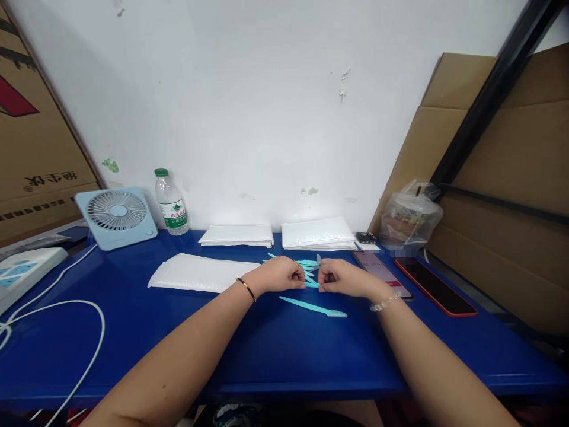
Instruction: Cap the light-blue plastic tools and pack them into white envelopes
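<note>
My left hand (pixel 284 274) and my right hand (pixel 336 277) face each other over the middle of the table, thumbs and fingertips pinched. Between them they hold the two ends of a slim turquoise eyebrow razor (pixel 312 285). Just behind the fingers lies a loose pile of several more turquoise razors (pixel 310 265), partly covered by the hands. One single razor (pixel 311 306) rests on the blue table closer to me, its pale blade end pointing right. A white bubble mailer (pixel 200 273) lies flat to the left, its right end reaching behind my left hand.
Two stacks of white mailers, the left stack (pixel 236 235) and the right stack (pixel 317 233), lie along the wall. A blue fan (pixel 118 216), a water bottle (pixel 171 204) and white cable (pixel 101 332) are left. Two phones, including a red-edged one (pixel 435 286), and a bagged cup (pixel 411 216) stand right.
</note>
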Demonstrator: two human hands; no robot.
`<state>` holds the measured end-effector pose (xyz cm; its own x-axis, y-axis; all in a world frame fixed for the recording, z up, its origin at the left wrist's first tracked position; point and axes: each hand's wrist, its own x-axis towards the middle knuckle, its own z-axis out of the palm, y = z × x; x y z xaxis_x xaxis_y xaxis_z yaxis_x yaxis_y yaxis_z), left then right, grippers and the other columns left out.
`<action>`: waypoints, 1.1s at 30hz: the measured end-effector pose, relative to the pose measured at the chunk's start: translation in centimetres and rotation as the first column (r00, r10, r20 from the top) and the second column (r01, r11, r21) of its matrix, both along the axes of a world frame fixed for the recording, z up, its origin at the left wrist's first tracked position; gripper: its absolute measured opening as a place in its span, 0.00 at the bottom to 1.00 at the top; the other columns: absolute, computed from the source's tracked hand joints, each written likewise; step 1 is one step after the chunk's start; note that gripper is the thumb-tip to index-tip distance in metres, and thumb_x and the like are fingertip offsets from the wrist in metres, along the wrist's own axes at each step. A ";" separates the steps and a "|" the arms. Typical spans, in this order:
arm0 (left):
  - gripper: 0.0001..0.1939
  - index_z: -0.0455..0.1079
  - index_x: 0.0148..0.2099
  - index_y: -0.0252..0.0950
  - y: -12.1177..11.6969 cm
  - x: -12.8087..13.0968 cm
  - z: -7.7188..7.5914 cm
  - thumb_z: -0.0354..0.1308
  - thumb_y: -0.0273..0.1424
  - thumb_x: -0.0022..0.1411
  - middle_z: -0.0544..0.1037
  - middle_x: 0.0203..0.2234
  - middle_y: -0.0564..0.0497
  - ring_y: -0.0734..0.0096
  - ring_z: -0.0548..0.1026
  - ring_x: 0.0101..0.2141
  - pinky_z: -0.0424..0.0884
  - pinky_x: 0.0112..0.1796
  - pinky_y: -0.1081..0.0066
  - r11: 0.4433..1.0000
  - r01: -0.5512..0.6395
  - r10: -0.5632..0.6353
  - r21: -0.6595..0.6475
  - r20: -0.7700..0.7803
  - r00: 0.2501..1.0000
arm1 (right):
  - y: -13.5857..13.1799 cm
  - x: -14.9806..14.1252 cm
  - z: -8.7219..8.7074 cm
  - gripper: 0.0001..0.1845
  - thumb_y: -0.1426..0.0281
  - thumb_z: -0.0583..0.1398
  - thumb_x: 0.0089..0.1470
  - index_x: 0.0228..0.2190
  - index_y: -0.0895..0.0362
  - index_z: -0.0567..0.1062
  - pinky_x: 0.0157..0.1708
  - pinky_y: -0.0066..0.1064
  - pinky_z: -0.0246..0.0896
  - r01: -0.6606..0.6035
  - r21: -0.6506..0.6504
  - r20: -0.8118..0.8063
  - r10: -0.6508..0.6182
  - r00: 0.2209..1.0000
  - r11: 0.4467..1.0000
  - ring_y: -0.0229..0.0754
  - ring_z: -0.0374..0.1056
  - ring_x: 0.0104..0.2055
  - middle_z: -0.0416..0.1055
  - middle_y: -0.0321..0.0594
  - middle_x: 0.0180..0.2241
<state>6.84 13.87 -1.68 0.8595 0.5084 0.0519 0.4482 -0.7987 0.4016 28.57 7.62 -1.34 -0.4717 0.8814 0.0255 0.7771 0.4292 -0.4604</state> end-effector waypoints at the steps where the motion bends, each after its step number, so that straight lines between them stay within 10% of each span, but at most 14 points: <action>1: 0.10 0.74 0.35 0.38 0.1 0.1 0.0 0.57 0.38 0.56 0.77 0.27 0.52 0.72 0.71 0.26 0.58 0.25 0.75 1.000 -0.016 0.016 0.024 -0.002 1.000 | 0.2 0.1 -0.1 0.06 0.66 0.61 0.49 0.26 0.57 0.74 0.29 0.28 0.57 0.007 0.026 -0.043 -0.006 0.999 1.000 0.38 0.63 0.30 0.68 0.38 0.31; 10: 0.10 0.75 0.36 0.38 2.3 -0.8 -0.9 0.54 0.35 0.58 0.78 0.31 0.49 0.67 0.73 0.32 0.61 0.31 0.72 0.938 -0.238 0.234 0.254 0.045 0.971 | 1.6 2.6 -0.4 0.13 0.59 0.62 0.47 0.26 0.58 0.75 0.27 0.29 0.58 0.277 0.086 -0.163 -0.261 0.952 0.957 0.38 0.65 0.28 0.71 0.40 0.30; 14: 0.13 0.74 0.40 0.38 2.3 -0.9 -0.9 0.57 0.38 0.56 0.77 0.35 0.48 0.65 0.72 0.35 0.62 0.35 0.72 0.939 -0.225 0.210 0.259 0.086 0.974 | 0.1 2.2 0.8 0.16 0.59 0.66 0.40 0.29 0.57 0.76 0.27 0.28 0.59 0.101 -0.123 -0.147 -0.119 0.982 0.987 0.40 0.67 0.30 0.72 0.39 0.30; 22: 0.15 0.72 0.40 0.39 -1.1 0.2 0.6 0.53 0.43 0.58 0.75 0.27 0.53 0.73 0.70 0.26 0.59 0.25 0.75 0.993 0.026 -0.027 -0.112 -0.001 1.000 | -1.3 -0.6 0.9 0.07 0.66 0.64 0.43 0.24 0.57 0.74 0.23 0.27 0.54 -0.099 -0.245 0.037 0.111 0.993 0.965 0.36 0.62 0.24 0.69 0.35 0.23; 27: 0.08 0.70 0.32 0.37 -1.3 0.1 0.5 0.51 0.31 0.59 0.74 0.25 0.53 0.73 0.69 0.25 0.58 0.26 0.74 0.999 -0.007 0.005 -0.048 -0.039 0.999 | -0.6 0.5 0.5 0.07 0.65 0.60 0.49 0.27 0.57 0.72 0.23 0.27 0.56 0.003 -0.192 -0.118 -0.026 0.993 0.981 0.36 0.64 0.23 0.70 0.36 0.23; 33: 0.21 0.68 0.35 0.35 -0.1 -0.2 0.3 0.41 0.44 0.65 0.72 0.24 0.53 0.73 0.69 0.25 0.62 0.29 0.74 0.973 -0.071 0.092 -0.219 0.088 0.992 | -0.2 1.3 0.9 0.14 0.59 0.62 0.48 0.30 0.58 0.73 0.25 0.28 0.60 0.107 -0.157 -0.335 -0.155 0.929 0.982 0.36 0.65 0.23 0.70 0.36 0.23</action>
<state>6.63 13.79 -1.36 0.8108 0.5851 0.0144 0.4591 -0.6511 0.6044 29.83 7.43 -0.43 -0.3348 0.9413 0.0433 0.6056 0.2502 -0.7554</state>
